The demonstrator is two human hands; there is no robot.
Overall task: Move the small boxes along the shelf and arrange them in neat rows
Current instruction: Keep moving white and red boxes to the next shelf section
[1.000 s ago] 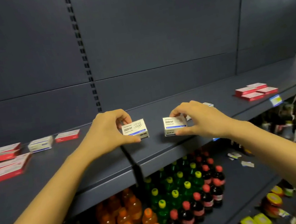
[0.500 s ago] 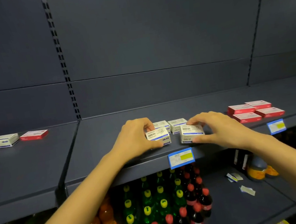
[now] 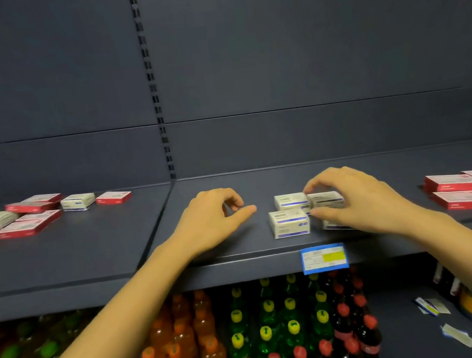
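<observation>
A cluster of small white cardboard boxes with blue stripes [image 3: 290, 222] has been gathered on the dark grey metal shelf [image 3: 210, 262] under the right hand [image 3: 354, 201], which is closed on the rear white box [image 3: 325, 199]. The left hand [image 3: 213, 219] is released (empty, just beside the cluster); half a second earlier it held a box. Loose white and red boxes [image 3: 78, 201] far left of it are judged still unsorted.

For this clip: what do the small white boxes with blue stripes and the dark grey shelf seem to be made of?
Small white boxes with blue stripes: likely thin printed cardboard, matte, with crisp folded edges. Dark grey shelf: probably painted sheet metal, smooth with a faint sheen and a thin folded front lip.
</observation>
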